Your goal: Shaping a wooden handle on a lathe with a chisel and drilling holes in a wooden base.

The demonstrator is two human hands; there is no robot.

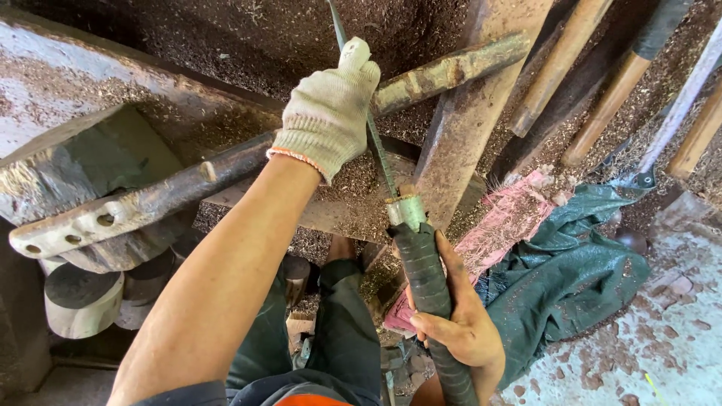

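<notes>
Place: I am looking at a rough woodworking workshop.
Floor: I see sawdust (248, 30) and wood chips spread thick everywhere.
Stock: wooden poles (560, 64) lean at the upper right; cut round log sections (79, 301) sit at the lower left.
Fixtures: a worn timber block (83, 169) and a rusty beam (459, 128).
Clutter: a green tarp (571, 271) and a pink brush (504, 222).

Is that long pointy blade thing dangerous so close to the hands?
It might be. The left hand, in a glove, grips the stick right beside the thin blade, so a slip could cut it. The right hand is bare on the wrapped handle. Loose sawdust might make the stick slide.
</notes>
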